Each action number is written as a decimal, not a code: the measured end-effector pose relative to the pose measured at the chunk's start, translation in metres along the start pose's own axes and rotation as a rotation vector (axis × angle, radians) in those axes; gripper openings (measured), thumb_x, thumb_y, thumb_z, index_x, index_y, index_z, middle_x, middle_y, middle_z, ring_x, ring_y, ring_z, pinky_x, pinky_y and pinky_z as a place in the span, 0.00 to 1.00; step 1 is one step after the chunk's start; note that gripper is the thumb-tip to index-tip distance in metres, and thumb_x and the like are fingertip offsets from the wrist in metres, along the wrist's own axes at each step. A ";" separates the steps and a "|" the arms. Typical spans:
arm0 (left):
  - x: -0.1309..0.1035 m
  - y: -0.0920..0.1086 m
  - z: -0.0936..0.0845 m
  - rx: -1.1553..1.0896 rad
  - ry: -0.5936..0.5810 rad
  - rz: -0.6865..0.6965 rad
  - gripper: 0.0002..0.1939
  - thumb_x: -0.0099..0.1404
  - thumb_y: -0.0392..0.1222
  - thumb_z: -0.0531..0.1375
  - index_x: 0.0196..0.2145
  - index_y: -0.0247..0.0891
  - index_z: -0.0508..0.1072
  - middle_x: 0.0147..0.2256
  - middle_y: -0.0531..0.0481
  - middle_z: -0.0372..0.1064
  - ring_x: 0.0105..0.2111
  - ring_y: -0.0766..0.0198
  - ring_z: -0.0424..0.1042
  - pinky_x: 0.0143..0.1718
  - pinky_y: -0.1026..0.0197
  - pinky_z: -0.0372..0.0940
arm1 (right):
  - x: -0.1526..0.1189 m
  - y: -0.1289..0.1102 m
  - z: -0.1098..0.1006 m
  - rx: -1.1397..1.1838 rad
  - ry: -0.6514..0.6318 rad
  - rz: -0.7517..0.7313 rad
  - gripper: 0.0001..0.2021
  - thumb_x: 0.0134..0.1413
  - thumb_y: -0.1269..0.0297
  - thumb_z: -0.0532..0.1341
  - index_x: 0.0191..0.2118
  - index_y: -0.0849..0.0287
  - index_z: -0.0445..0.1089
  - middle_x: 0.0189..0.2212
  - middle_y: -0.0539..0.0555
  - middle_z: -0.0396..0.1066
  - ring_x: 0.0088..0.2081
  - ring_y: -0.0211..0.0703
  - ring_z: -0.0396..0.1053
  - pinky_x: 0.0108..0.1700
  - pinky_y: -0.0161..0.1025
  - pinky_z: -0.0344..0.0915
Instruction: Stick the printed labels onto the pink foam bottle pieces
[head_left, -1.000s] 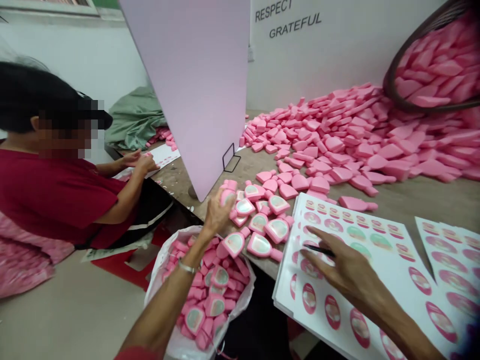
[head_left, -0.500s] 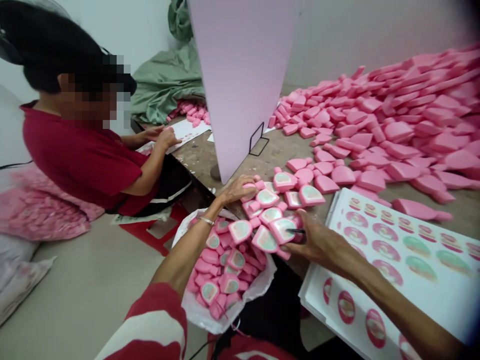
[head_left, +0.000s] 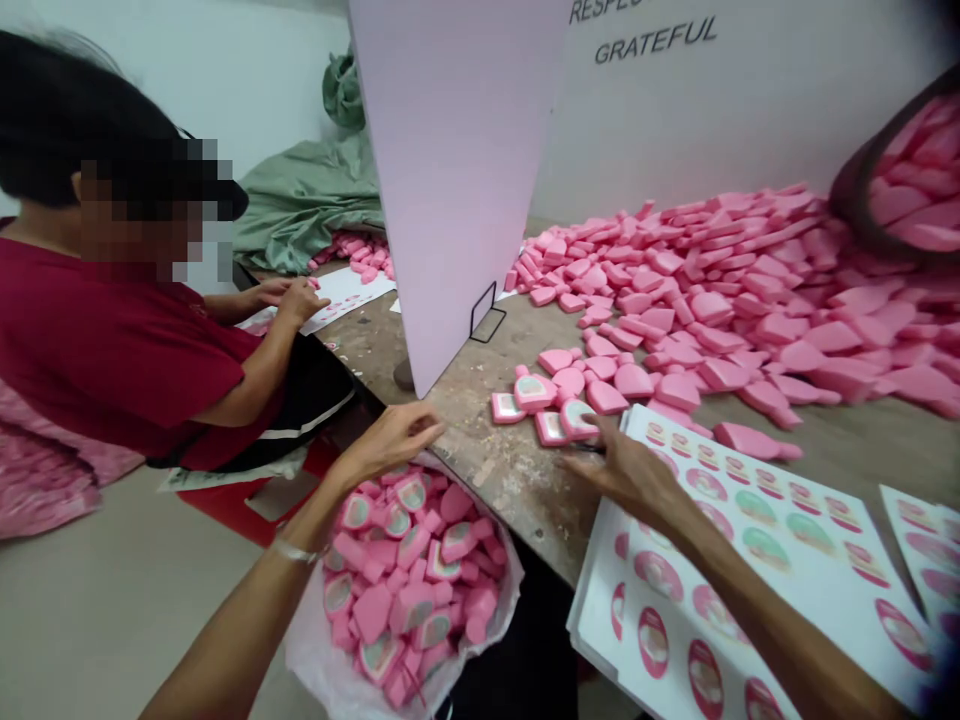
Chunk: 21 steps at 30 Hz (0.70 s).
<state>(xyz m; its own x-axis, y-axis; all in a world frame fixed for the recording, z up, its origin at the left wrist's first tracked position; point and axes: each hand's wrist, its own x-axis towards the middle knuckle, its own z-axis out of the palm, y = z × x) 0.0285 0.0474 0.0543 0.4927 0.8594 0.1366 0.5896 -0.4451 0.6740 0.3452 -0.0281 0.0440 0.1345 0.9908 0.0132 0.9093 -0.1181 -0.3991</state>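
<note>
My left hand (head_left: 397,437) is above the table edge and the back rim of a white plastic bag (head_left: 495,625); its fingers are loosely bent and nothing shows in them. The bag is full of pink bottle-shaped pieces (head_left: 386,605), many with green-and-white labels. At the table's front, my right hand (head_left: 613,462) holds a thin dark tool (head_left: 591,448), mostly hidden by the fingers. Its fingertips are beside a labelled pink piece (head_left: 578,419). Other labelled pieces (head_left: 535,392) lie just left of it.
Sticker sheets (head_left: 750,560) are stacked at the right front. A large heap of pink pieces (head_left: 712,260) covers the back right, below a tipped container (head_left: 862,190). A pale divider panel (head_left: 450,170) stands between me and a seated person (head_left: 127,340) working at the left.
A cluster of labelled pieces has gone from the table edge, and the bag looks fuller. My left hand has moved left and let go of its piece. The view has shifted right.
</note>
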 end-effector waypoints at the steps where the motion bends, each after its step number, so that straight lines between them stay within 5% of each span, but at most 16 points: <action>1: 0.029 0.007 0.013 -0.015 0.058 0.016 0.14 0.65 0.47 0.53 0.38 0.37 0.74 0.37 0.47 0.74 0.37 0.61 0.71 0.43 0.60 0.65 | 0.016 0.016 -0.004 -0.029 0.003 0.033 0.37 0.46 0.42 0.61 0.59 0.58 0.60 0.42 0.61 0.75 0.41 0.59 0.73 0.36 0.45 0.67; 5: 0.132 0.028 0.074 -0.050 0.146 0.061 0.19 0.63 0.46 0.57 0.48 0.34 0.70 0.52 0.39 0.67 0.52 0.56 0.66 0.53 0.55 0.61 | 0.051 0.041 -0.003 0.030 -0.085 0.026 0.33 0.43 0.39 0.61 0.49 0.60 0.68 0.41 0.60 0.75 0.40 0.54 0.73 0.35 0.41 0.66; 8: 0.157 0.032 0.107 -0.077 0.090 0.086 0.16 0.60 0.45 0.60 0.43 0.33 0.73 0.45 0.40 0.72 0.46 0.55 0.71 0.49 0.55 0.64 | 0.052 0.027 0.010 0.096 -0.143 -0.045 0.26 0.47 0.41 0.59 0.46 0.56 0.70 0.37 0.56 0.76 0.36 0.51 0.73 0.34 0.40 0.65; 12: 0.119 0.018 0.114 -0.095 0.110 0.057 0.15 0.61 0.42 0.58 0.44 0.33 0.73 0.45 0.41 0.72 0.47 0.54 0.70 0.51 0.52 0.63 | 0.036 -0.007 0.026 0.184 -0.178 -0.171 0.28 0.50 0.47 0.59 0.55 0.54 0.64 0.43 0.56 0.75 0.41 0.51 0.72 0.37 0.40 0.64; 21: -0.031 -0.010 0.042 -0.121 0.056 -0.066 0.15 0.62 0.45 0.58 0.44 0.36 0.73 0.45 0.44 0.73 0.45 0.59 0.71 0.50 0.58 0.64 | -0.021 -0.075 0.043 0.036 -0.255 -0.208 0.30 0.56 0.46 0.54 0.57 0.62 0.57 0.37 0.62 0.75 0.37 0.53 0.73 0.31 0.38 0.57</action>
<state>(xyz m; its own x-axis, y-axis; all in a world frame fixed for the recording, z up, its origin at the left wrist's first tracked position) 0.0346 0.0147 0.0126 0.4171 0.8999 0.1272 0.5366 -0.3568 0.7647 0.2573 -0.0373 0.0342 -0.1601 0.9784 -0.1306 0.8919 0.0867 -0.4439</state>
